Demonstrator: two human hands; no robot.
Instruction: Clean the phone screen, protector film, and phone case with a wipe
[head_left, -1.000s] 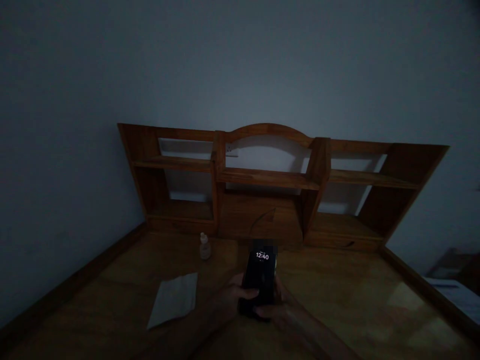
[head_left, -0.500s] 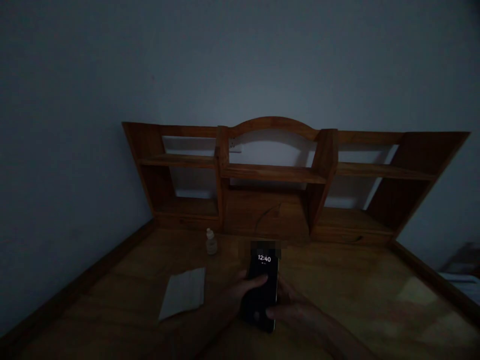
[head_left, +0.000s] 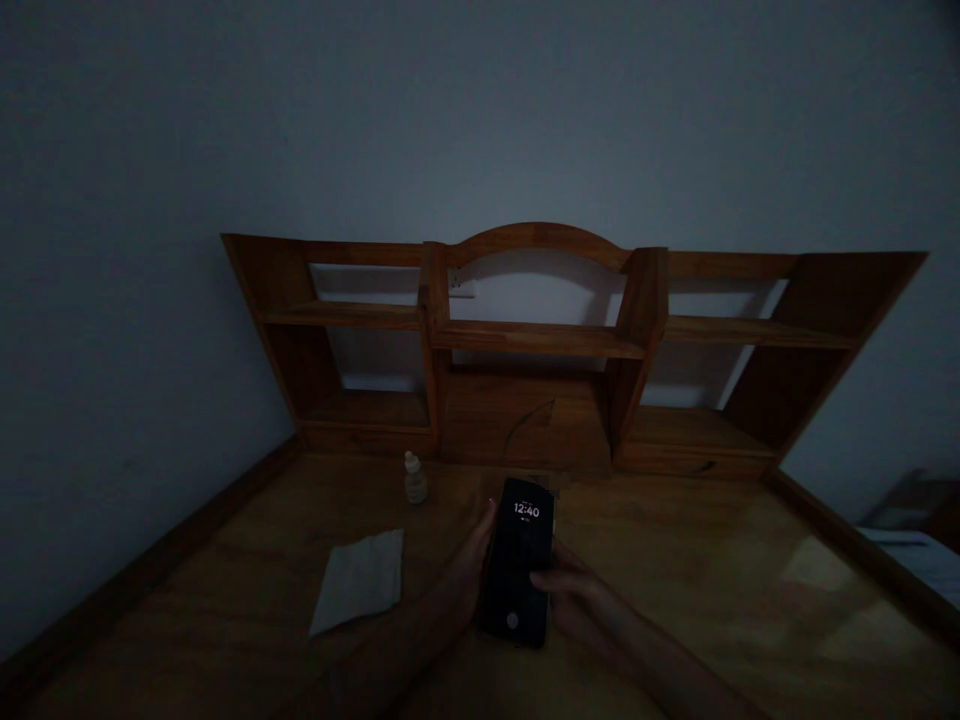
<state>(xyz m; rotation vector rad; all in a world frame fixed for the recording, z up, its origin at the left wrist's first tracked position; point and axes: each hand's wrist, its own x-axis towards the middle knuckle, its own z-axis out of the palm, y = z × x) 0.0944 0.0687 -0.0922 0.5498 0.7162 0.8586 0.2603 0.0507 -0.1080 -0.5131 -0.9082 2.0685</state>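
Note:
A dark smartphone (head_left: pixel 517 560) is held above the desk, its screen facing me and showing 12:40 with a round mark near the bottom. My right hand (head_left: pixel 574 590) grips its right edge, the thumb lying across the screen. Along the left edge, my left hand (head_left: pixel 474 555) holds the phone from the side, a fingertip pointing up beside it. The fingers behind the phone are hidden. To the left, a folded white cloth (head_left: pixel 358 580) lies flat on the desk. A small pale bottle (head_left: pixel 415 480) with a narrow tip stands upright behind the cloth.
A wooden desk (head_left: pixel 690 580) spreads beneath my hands. At its back rises a wooden shelf unit (head_left: pixel 536 338) with small drawers at the base and a thin cord (head_left: pixel 527 415) in the middle. A wall socket (head_left: pixel 461 287) shows behind it.
My left thumb has moved off the screen to the phone's left edge. My right thumb has shifted up the screen. The whole view has shifted slightly.

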